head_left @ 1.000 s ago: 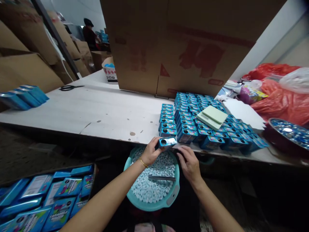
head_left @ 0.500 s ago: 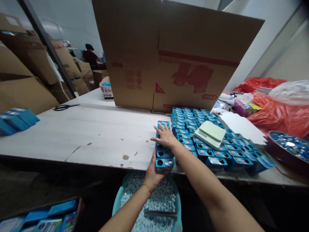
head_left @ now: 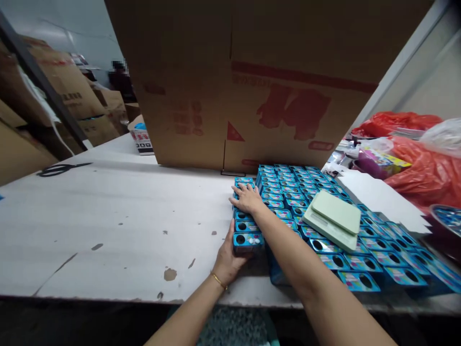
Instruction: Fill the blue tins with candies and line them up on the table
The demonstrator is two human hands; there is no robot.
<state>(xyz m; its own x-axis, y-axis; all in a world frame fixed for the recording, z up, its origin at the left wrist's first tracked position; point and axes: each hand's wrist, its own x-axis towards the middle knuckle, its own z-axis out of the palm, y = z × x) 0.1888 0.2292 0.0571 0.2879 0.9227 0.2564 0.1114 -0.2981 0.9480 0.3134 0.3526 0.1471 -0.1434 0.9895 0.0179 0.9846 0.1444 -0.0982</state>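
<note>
One tin (head_left: pixel 248 242) is held by the fingers of the left hand (head_left: pixel 230 262), left of the scale (head_left: pixel 334 218). Pale pellets (head_left: pixel 254 241) on its top could be spilled by a tilt. Behind it, the row (head_left: pixel 245 226), also left of the scale, is covered by the right hand (head_left: pixel 248 199), fingers spread wide; tins could be buckled or toppled by uneven pressure. Versus earlier frame: near tin seen farther in from tabletop (head_left: pixel 137 206) edge; carton (head_left: pixel 194 144) still propped beyond scale.
</note>
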